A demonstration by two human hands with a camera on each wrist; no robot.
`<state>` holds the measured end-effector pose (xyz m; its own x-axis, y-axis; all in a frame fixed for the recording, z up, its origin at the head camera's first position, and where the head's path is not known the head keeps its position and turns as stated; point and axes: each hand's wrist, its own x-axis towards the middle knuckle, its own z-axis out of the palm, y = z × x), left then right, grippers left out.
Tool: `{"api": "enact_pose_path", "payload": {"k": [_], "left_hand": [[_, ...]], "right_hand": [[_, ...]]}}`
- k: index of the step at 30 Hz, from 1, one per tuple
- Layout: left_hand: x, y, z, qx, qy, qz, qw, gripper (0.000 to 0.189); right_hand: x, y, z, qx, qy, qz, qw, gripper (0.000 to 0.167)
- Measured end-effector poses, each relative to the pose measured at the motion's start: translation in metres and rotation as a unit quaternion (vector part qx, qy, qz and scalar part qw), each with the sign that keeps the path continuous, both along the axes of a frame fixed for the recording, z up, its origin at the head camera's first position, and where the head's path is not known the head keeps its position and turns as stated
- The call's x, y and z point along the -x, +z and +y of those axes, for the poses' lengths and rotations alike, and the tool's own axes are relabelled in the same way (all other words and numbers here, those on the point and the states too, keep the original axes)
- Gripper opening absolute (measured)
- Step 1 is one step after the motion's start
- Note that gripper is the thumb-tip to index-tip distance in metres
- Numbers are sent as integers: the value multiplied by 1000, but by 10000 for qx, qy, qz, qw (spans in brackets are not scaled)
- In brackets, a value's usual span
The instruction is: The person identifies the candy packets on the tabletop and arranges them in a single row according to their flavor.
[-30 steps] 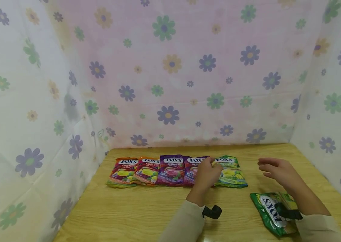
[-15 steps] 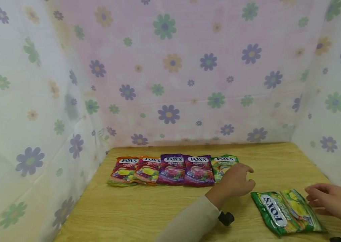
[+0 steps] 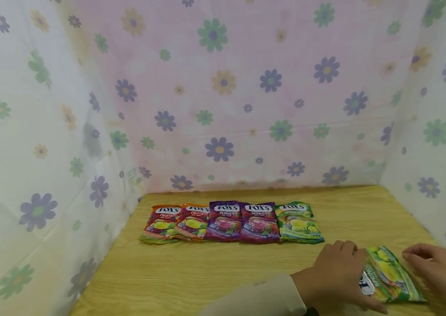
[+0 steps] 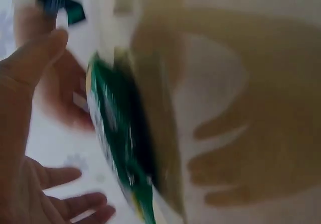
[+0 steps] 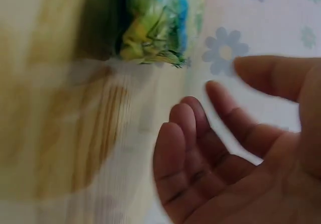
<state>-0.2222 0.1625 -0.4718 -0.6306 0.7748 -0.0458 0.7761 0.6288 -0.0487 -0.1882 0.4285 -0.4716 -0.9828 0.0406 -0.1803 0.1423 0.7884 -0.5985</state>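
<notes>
A green Fox's candy bag (image 3: pixel 393 274) lies sideways near the table's front right, its left part hidden by my left hand (image 3: pixel 335 276). In the left wrist view, the fingers (image 4: pixel 80 204) of that hand are spread beside the bag (image 4: pixel 120 128), with a gap between. To the right of the bag, my right hand (image 3: pixel 438 267) stays close to its edge and holds nothing. In the right wrist view the right fingers (image 5: pixel 170 153) are loosely bent, apart from the bag's crimped end (image 5: pixel 153 28).
Along the back of the wooden table (image 3: pixel 191 276) runs a row of candy bags: two orange Fruits bags (image 3: pixel 161 226), two purple Berries bags (image 3: pixel 260 224) and one green bag (image 3: pixel 298 226). Flowered cloth (image 3: pixel 239 109) encloses the back and sides.
My left hand has moved from the row toward the front right, over the loose green bag. My right hand has come down and right, beside it. The bags have stayed put.
</notes>
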Motion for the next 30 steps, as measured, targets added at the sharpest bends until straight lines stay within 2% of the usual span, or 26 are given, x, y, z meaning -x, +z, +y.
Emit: {"api": "enact_pose_path", "payload": {"k": [2,5,10,15,19,21,25,30], "left_hand": [[-8,-2,1,199,17,172,9997,109],[-13,-2,1,297,122,56,9995,118],[-14,-2,0,308,307,-175,9989,116],[-10,-4,-1,459,391,-130,9981,112],[-1,-7,-5,479,620,-47,9969,117],[3,-7,-8,394,783,-69,9961,119],[10,-4,-15,140,1173,-383,9923,117],[18,-3,-21,-145,1467,-502,9878,108]], "right_hand": [[10,1,-2,-148,207,358,9990,55],[22,0,-5,109,533,726,9959,55],[31,-5,-9,260,997,1053,9891,47],[34,-5,-12,100,1124,978,9888,41],[34,-3,-12,-222,1076,938,9895,41],[33,-2,-10,-417,1014,911,9898,41],[29,0,-5,-641,989,718,9904,44],[22,1,3,-651,1129,377,9908,43]]}}
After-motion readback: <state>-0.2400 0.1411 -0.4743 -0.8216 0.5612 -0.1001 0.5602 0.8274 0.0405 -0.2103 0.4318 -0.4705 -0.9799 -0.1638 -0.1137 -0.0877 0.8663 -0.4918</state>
